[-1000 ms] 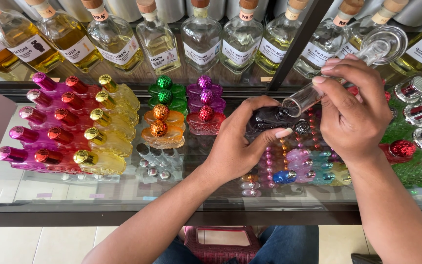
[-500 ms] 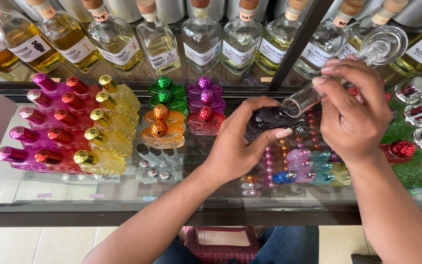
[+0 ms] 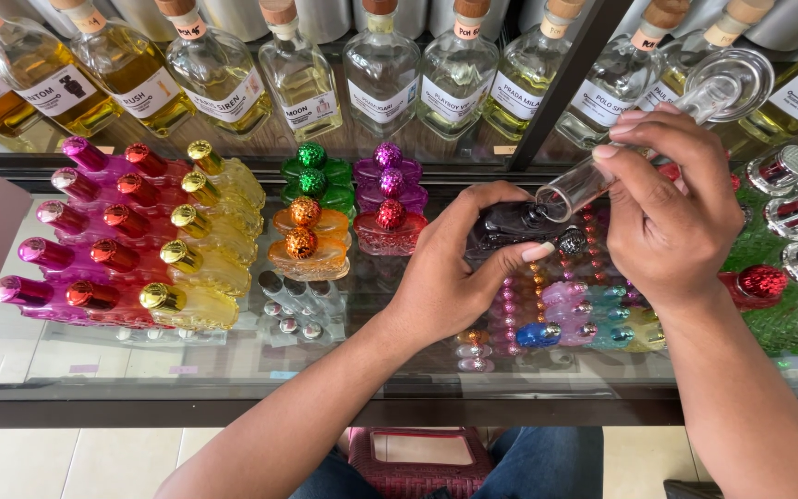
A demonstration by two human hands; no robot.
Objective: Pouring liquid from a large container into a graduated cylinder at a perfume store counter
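Left hand clamped around a small dark bottle, held above the glass desk near its far edge, right of centre. Right hand closed on a clear glass measuring tube, tilted so that its mouth touches the bottle's opening. Coloured miniature bottles lie beneath the glass; corked bottles line the shelf behind.
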